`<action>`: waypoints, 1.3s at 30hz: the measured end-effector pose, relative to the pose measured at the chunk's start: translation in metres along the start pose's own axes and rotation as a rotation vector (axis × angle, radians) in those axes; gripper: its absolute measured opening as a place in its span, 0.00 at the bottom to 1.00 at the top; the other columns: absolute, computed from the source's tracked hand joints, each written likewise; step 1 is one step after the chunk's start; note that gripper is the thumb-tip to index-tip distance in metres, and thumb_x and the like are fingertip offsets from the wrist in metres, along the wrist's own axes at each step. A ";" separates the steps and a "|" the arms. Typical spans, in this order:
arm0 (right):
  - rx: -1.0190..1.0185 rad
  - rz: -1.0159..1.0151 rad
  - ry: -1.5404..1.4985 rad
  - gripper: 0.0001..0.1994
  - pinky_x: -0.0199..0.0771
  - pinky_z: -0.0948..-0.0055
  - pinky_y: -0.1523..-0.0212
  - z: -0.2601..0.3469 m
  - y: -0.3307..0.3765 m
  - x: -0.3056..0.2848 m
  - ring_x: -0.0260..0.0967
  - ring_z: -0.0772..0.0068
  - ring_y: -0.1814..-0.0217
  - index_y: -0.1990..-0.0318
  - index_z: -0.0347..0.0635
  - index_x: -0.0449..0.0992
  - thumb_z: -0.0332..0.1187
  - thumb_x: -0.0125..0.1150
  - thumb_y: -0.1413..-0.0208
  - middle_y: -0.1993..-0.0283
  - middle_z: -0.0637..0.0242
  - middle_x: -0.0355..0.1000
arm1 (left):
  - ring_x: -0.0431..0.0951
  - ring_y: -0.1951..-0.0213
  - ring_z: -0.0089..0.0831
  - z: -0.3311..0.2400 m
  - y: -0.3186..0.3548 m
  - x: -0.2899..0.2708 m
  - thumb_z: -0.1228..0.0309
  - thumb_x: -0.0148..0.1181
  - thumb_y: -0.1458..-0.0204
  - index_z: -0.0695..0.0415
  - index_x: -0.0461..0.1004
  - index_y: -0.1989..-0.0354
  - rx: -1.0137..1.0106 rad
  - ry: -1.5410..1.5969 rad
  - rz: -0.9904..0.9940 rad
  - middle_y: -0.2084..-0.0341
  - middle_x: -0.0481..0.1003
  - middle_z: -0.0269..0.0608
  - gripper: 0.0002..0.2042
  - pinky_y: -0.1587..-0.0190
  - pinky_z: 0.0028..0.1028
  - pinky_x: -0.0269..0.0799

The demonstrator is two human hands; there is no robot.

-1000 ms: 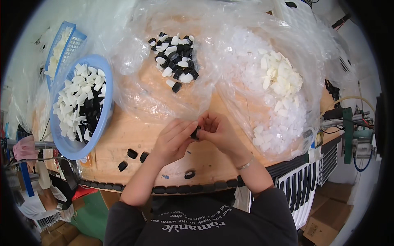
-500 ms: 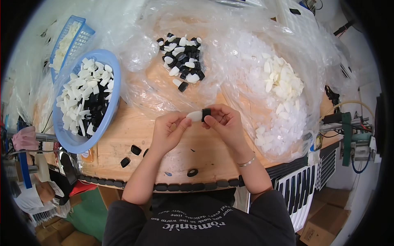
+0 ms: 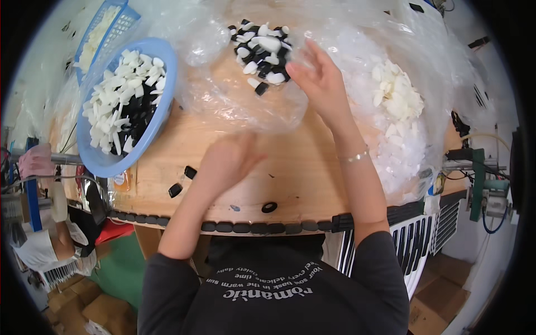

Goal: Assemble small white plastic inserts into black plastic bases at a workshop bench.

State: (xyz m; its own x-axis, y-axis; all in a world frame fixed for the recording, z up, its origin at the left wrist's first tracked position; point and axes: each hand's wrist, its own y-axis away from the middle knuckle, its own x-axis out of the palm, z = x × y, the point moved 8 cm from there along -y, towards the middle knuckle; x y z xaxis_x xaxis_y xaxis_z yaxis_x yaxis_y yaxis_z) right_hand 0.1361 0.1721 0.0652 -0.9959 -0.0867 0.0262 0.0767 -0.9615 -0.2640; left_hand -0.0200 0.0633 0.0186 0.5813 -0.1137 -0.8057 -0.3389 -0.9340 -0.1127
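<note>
Currently: your right hand (image 3: 321, 78), fingers parted, nothing visibly held, beside the black-and-white pieces (image 3: 262, 54) heaped on the table (image 3: 304, 167) | your left hand (image 3: 228, 163), over the table, too blurred to tell its grip | blue basin (image 3: 106, 166), to your left

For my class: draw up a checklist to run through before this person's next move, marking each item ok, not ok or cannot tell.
1. Right hand free: ok; fingers open beside the pile, no piece visible in them.
2. Left hand empty: cannot tell; it is blurred.
3. White pieces and black pieces in the basin: ok; both show.
4. No strays on the table: not ok; two black blocks and a ring lie loose.
5. Every piece in the pile properly joined: cannot tell; too small.
</note>
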 end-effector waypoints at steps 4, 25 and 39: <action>-0.169 -0.078 0.449 0.32 0.70 0.69 0.47 0.013 -0.005 -0.028 0.64 0.64 0.40 0.37 0.37 0.59 0.31 0.66 0.48 0.35 0.59 0.58 | 0.73 0.56 0.48 -0.027 0.059 0.058 0.65 0.66 0.56 0.57 0.68 0.55 0.175 0.098 0.415 0.57 0.70 0.47 0.20 0.55 0.39 0.71; 0.072 -0.125 1.092 0.07 0.71 0.66 0.62 -0.068 0.010 -0.175 0.72 0.59 0.65 0.69 0.37 0.79 0.29 0.65 0.56 0.62 0.57 0.73 | 0.75 0.77 0.37 -0.005 -0.017 0.072 0.78 0.63 0.56 0.63 0.75 0.63 0.080 0.316 0.147 0.75 0.74 0.45 0.10 0.72 0.30 0.71; 0.118 -0.268 1.128 0.14 0.73 0.61 0.59 -0.056 0.030 -0.226 0.73 0.53 0.59 0.58 0.36 0.77 0.26 0.62 0.55 0.54 0.54 0.72 | 0.75 0.68 0.44 -0.020 -0.007 0.069 0.80 0.64 0.57 0.59 0.72 0.58 0.258 0.347 0.091 0.63 0.72 0.45 0.16 0.67 0.33 0.72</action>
State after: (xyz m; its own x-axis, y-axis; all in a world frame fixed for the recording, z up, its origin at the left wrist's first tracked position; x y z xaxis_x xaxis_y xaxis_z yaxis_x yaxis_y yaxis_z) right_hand 0.3609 0.1778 -0.0022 -0.4539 0.3473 -0.8206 -0.1979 -0.9372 -0.2871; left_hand 0.0375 0.0556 -0.0248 0.7396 -0.3400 -0.5809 -0.5484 -0.8048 -0.2271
